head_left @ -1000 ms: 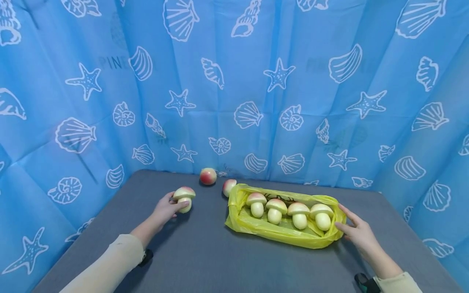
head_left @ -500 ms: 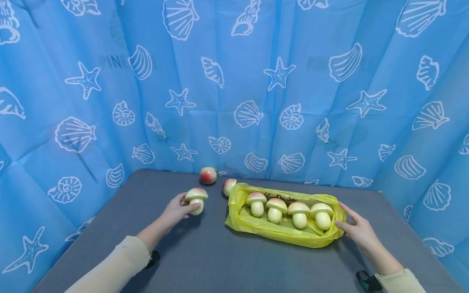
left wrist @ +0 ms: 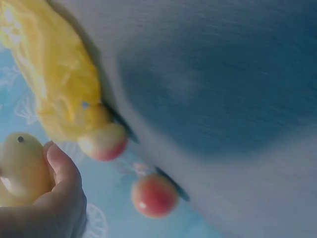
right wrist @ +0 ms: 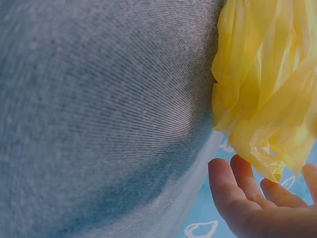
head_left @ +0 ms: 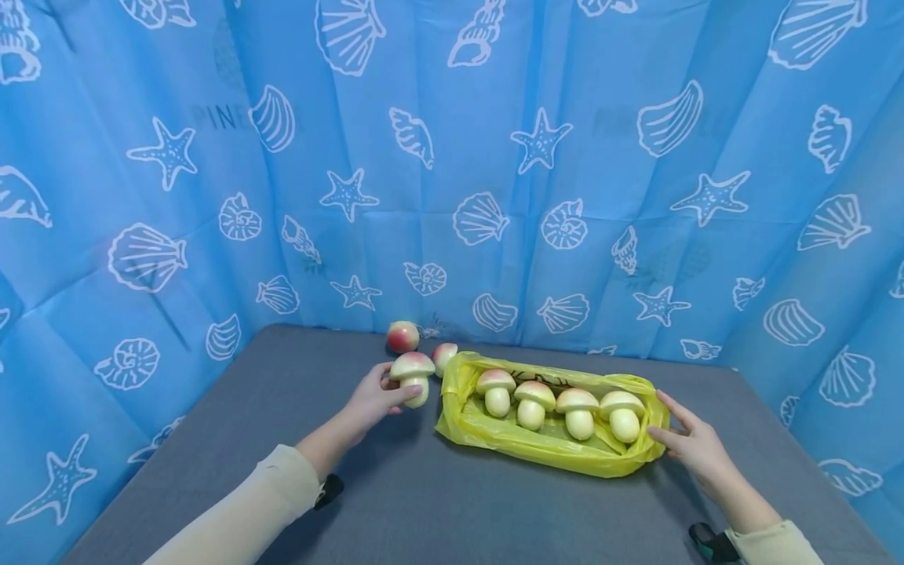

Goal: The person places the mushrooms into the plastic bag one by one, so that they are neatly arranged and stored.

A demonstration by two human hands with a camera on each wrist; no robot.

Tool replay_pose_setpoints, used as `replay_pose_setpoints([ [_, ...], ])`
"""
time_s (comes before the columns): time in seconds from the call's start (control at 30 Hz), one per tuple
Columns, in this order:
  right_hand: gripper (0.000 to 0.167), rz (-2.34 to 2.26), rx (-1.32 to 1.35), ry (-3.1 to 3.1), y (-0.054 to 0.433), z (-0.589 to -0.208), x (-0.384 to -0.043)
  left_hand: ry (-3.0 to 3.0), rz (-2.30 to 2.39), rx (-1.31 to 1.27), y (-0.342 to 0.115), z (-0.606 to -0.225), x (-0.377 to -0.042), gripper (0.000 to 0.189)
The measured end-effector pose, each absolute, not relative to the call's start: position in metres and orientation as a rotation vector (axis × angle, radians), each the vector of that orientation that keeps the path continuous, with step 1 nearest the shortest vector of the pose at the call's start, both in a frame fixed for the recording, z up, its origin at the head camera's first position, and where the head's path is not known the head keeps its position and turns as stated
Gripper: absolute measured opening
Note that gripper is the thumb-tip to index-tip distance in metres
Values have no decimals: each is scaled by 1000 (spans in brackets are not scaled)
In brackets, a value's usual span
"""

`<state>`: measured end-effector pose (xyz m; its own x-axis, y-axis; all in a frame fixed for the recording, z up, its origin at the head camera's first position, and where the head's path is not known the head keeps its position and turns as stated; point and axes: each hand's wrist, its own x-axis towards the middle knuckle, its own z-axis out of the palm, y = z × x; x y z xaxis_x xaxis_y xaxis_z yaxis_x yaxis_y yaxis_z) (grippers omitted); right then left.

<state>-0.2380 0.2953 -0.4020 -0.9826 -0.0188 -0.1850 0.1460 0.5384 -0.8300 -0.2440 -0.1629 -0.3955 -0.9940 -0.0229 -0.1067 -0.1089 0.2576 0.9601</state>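
My left hand (head_left: 370,399) pinches a toy mushroom (head_left: 413,367) with a pink-tinged cream cap and pale rounded stem. It is held upright, just left of a yellow plastic bag (head_left: 526,455). In the left wrist view the mushroom (left wrist: 22,166) sits between thumb and fingers. The bag lies spread open on the table, its rim turned up like a tray, with several similar mushrooms (head_left: 534,404) in a row inside. At the bag's right end, my right hand (head_left: 695,451) rests fingers and thumb against the rim. The right wrist view shows those fingers spread and loosely bent beside the plastic.
A round red-and-cream object (head_left: 403,337) lies at the table's back edge. Another pink-and-cream one (head_left: 443,357) is by the bag's back left corner, partly hidden. The grey table (head_left: 452,518) ends at a blue curtain (head_left: 452,165) printed with shells.
My left hand has carried the mushroom rightward, toward the bag's left end. The right hand has stayed at the bag's right end, and the bag lies as before.
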Motion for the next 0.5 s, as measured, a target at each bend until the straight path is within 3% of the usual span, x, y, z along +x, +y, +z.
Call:
replay_pose_setpoints([
  [0.5, 78, -1428, 95, 2601, 296, -405, -235, 2274, 2050, -13, -89, -380, -261, 69],
])
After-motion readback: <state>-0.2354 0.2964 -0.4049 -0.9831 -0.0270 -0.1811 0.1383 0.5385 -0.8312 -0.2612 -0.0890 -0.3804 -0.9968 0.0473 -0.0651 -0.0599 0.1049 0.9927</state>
